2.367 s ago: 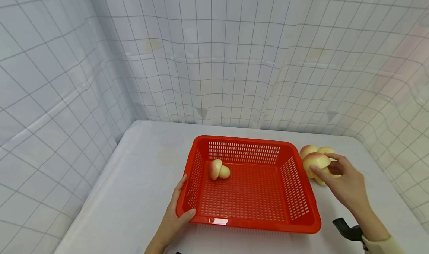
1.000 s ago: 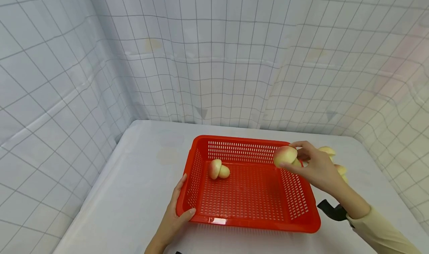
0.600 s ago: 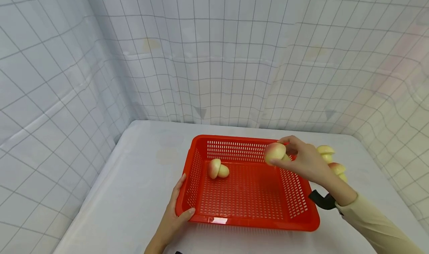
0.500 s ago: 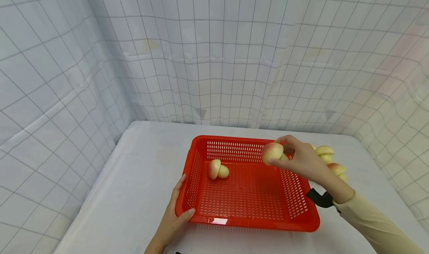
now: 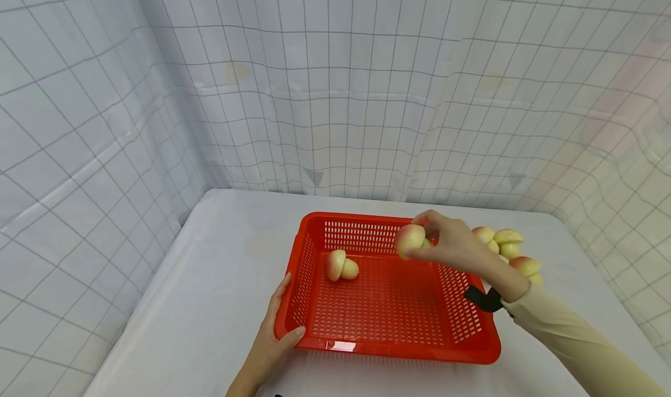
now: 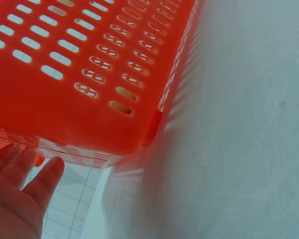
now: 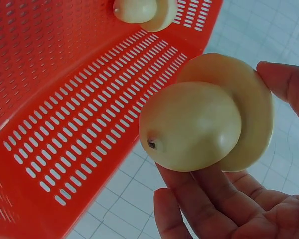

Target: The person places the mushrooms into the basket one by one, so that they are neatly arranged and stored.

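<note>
In the head view my right hand (image 5: 455, 244) holds a model mushroom (image 5: 410, 240) with a reddish cap over the right back part of a red plastic basket (image 5: 388, 353). The right wrist view shows its pale rounded stem (image 7: 189, 127), thumb and fingers around the cap. Another mushroom (image 5: 341, 266) lies on its side in the basket's left part. My left hand (image 5: 269, 339) holds the basket's front left corner, thumb over the rim and fingers along the outer left side. In the left wrist view, fingers (image 6: 45, 181) touch the basket's wall.
Several more mushrooms (image 5: 508, 243) sit on the white-covered table (image 5: 209, 304) just right of the basket, partly behind the right forearm. Gridded white cloth (image 5: 356, 94) hangs behind and at both sides. A black strap piece (image 5: 482, 298) sits at the right wrist.
My right hand has lifted a mushroom from the group at right and carried it leftward over the basket's right wall. My left hand and the basket have stayed in place.
</note>
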Tool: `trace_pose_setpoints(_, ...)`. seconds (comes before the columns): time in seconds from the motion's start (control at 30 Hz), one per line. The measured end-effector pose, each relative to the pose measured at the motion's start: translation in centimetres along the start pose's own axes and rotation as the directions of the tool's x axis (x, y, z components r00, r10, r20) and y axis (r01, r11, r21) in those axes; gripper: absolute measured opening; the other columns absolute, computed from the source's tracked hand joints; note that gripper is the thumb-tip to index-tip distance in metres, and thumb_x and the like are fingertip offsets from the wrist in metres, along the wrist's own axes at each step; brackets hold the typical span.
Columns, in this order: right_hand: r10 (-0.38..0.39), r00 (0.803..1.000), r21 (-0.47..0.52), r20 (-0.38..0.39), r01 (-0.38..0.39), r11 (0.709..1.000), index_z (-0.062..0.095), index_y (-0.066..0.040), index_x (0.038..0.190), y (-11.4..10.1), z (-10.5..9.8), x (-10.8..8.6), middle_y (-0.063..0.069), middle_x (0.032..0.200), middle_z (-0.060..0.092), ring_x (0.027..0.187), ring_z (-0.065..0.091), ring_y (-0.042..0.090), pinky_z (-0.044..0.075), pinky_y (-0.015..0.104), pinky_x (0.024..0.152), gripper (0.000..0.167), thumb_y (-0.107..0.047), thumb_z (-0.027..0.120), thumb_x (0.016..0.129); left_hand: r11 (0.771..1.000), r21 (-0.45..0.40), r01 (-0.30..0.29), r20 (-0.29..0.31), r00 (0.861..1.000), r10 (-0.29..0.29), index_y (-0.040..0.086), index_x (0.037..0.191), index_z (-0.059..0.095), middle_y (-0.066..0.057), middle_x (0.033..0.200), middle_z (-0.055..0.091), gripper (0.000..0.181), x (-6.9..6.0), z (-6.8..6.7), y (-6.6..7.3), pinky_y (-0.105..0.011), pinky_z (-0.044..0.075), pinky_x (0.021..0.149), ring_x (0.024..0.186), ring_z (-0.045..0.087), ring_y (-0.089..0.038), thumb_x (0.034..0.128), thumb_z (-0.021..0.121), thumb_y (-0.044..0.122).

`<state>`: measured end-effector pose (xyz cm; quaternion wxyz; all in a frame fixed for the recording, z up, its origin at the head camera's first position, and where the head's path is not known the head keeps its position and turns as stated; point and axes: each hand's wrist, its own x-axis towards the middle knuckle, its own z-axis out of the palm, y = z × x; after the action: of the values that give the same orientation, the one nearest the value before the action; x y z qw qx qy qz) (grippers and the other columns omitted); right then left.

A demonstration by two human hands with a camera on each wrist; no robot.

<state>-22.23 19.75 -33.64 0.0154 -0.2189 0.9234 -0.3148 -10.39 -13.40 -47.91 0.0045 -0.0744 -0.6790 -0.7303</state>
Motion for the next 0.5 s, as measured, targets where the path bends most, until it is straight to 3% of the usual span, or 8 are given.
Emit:
trace_pose_setpoints(0.23,-0.009,0.999,-0.006,0.043,0.009,1.0,0.055,-0.018,0.111,-0.1,0.7,1.1,-0.007,0.081,0.065,0.067,0.053,0.017,0.043,0.034,0.061,0.051,-0.042,0.079,0.073,1.0,0.013,0.004,-0.005,1.0,-0.004,0.033,0.15,0.022,-0.005,0.151,0.022,0.082,0.0,0.0,0.0,-0.038,0.052,0.081,0.118,0.041,-0.042,0.0831,0.062,0.009)
trace_pose_setpoints(0.5,-0.01,0.997,-0.028,0.083,0.013,1.0,0.054,-0.017,0.112,-0.4,1.1,1.8,-0.007,0.08,0.065,0.072,0.055,0.016,0.044,0.034,0.062,0.057,-0.047,0.08,0.071,1.0,-0.001,0.01,0.007,1.0,-0.01,0.034,0.149,0.022,-0.004,0.151,0.021,0.081,0.0,-0.1,0.0,-0.038,0.051,0.082,0.119,0.039,-0.041,0.084,0.062,0.009)
